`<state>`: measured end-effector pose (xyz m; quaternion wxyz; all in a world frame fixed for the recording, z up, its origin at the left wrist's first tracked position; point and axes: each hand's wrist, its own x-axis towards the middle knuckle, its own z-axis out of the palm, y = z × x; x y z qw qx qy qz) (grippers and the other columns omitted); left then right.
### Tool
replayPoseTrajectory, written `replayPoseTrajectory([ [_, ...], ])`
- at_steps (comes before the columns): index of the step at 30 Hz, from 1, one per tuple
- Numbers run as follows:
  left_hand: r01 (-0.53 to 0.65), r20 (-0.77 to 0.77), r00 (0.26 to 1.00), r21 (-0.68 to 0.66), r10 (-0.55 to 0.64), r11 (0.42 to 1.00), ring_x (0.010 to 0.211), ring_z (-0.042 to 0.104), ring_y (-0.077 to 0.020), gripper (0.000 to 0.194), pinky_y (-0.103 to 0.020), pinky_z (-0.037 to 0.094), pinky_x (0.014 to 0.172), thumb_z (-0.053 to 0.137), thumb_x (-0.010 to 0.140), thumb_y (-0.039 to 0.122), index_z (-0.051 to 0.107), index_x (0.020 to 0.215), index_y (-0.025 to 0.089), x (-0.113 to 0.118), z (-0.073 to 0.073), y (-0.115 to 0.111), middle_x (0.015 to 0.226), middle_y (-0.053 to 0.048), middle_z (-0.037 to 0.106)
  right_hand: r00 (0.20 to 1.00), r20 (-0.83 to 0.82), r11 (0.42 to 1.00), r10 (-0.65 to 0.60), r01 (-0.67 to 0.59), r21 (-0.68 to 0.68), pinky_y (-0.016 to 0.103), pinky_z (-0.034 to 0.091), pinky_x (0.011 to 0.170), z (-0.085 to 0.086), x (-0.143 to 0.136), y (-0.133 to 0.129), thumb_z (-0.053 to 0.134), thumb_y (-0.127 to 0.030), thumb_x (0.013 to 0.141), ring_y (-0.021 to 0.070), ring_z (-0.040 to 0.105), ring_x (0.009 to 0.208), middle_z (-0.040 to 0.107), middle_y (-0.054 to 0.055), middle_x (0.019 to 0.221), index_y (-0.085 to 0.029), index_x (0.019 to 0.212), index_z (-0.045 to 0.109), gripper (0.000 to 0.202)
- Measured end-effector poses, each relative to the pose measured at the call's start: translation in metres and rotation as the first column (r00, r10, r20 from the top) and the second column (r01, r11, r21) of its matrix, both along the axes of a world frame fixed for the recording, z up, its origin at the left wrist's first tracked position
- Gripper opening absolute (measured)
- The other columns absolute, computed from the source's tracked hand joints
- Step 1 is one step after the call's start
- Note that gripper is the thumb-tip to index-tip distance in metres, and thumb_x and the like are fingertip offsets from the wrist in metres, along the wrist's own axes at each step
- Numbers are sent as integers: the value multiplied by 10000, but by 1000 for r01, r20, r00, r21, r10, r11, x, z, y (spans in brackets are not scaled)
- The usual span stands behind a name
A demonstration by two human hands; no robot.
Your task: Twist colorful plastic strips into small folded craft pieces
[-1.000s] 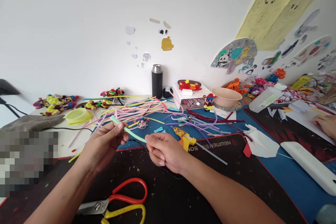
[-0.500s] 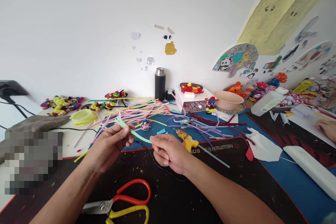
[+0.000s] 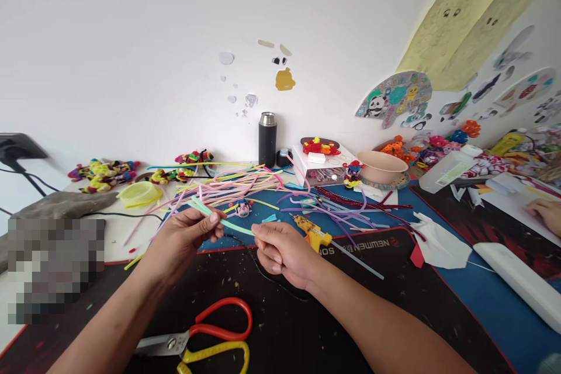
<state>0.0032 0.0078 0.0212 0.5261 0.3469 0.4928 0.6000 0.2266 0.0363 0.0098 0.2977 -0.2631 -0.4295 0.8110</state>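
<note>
Between my two hands stretches a bundle of mint-green pipe cleaners (image 3: 235,227). My left hand (image 3: 193,239) pinches it near its left end, where short ends stick out past the thumb. At the other end, my right hand (image 3: 280,251) is closed on it with thumb and forefinger, hiding the tip. Below the hands lie scissors (image 3: 219,333) with one red and one yellow handle, blades partly behind my left forearm. A yellow glue gun (image 3: 313,235) rests just beyond my right hand. Behind my left hand sits a small pipe-cleaner figure head (image 3: 242,208).
Loose pastel pipe cleaners (image 3: 236,182) spread across the blue mat. Farther back stand a black thermos (image 3: 267,140), a white box (image 3: 302,165) and a beige bowl (image 3: 381,167). At far right, another person's hand (image 3: 546,210) rests near papers. A white bar-shaped object (image 3: 519,283) lies right.
Both hands keep their grip on the green pipe cleaners. The bundle's left ends have shifted slightly left, and the right hand has barely moved.
</note>
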Motion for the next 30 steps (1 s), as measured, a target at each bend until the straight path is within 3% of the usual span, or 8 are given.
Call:
replayPoseTrajectory([
  [6, 12, 93, 996, -28, -10, 1000, 533, 659, -147, 417, -207, 533, 494, 1117, 459, 399, 844, 656, 153, 2, 4, 0, 615, -73, 755, 1000, 0, 1000, 17, -17, 4, 236, 168, 407, 0, -1, -1, 894, -655, 794, 59, 300, 348, 344, -124, 382, -203, 664, 557, 579],
  [11, -38, 152, 987, -65, 47, 997, 567, 705, -170, 339, -194, 583, 516, 1089, 512, 220, 849, 714, 89, 0, -1, 2, 620, -99, 761, 1000, -12, 999, -10, 10, -32, 223, 178, 403, -2, -2, 0, 907, -679, 772, 60, 324, 357, 372, -119, 401, -194, 692, 581, 590],
  [16, -132, 235, 962, -51, 140, 990, 526, 648, -99, 119, -120, 549, 469, 929, 723, 77, 819, 731, 124, 0, 4, 3, 614, -21, 710, 997, -73, 999, -40, 38, -18, 219, 201, 376, -4, -1, 3, 888, -706, 783, 72, 380, 353, 464, -93, 438, -188, 744, 617, 586],
  [19, -196, 312, 927, -75, 210, 978, 518, 659, -93, 226, -110, 564, 471, 744, 870, -17, 782, 702, 130, 6, 12, 2, 609, -14, 689, 998, -42, 998, -48, 50, 50, 209, 220, 371, -5, -1, 2, 865, -655, 842, 67, 396, 363, 528, -79, 483, -176, 810, 655, 524],
  [22, -176, 354, 912, -122, 208, 977, 492, 675, -103, 333, -117, 569, 459, 603, 945, -66, 799, 735, 102, 15, 18, 0, 600, -37, 686, 999, 30, 988, -36, 31, 153, 204, 255, 369, -9, -2, -1, 830, -622, 900, 67, 414, 367, 579, -70, 522, -168, 923, 690, 475],
  [30, -56, 322, 935, -280, 148, 958, 452, 677, -116, 400, -148, 590, 447, 546, 973, -86, 812, 713, 60, 33, 18, -4, 588, -79, 716, 989, 84, 948, -122, 91, 304, 199, 339, 395, -15, -4, -6, 820, -622, 917, 68, 451, 382, 597, -91, 577, -184, 1055, 666, 485],
])
